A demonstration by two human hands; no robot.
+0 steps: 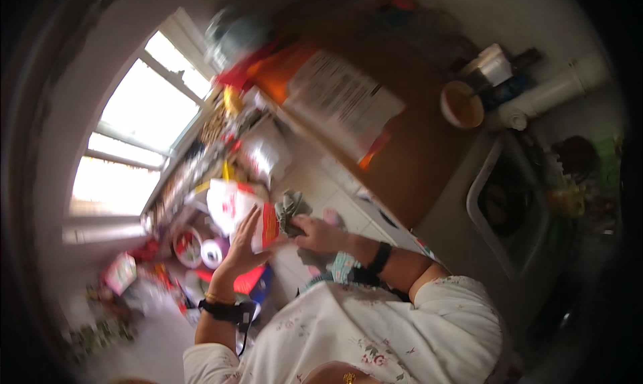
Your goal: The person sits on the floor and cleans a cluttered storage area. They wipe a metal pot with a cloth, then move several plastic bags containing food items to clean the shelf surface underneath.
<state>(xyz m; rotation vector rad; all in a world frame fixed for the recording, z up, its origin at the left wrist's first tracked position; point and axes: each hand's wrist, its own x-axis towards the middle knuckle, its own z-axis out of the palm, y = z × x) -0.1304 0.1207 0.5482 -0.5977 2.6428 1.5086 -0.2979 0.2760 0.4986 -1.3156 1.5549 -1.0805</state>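
A crumpled grey-green cloth point(290, 209) is bunched in the fingers of my right hand point(321, 236), above the tiled floor. To its left my left hand point(245, 248) is raised with the fingers extended and the thumb apart, and nothing is in it. Behind that hand, seen from above, is a white and red bag or package point(226, 203) that bears writing. Whether the hand touches it I cannot tell. Both wrists wear black bands. Motion blurs much of the view.
A brown table or counter top point(427, 173) spans the right, bearing an orange and white printed bag point(341, 98) and a bowl point(462, 105). Beyond it lies a sink point(507, 203) beside a white pipe point(547, 92). Bags and rolls crowd the floor below the window point(145, 103).
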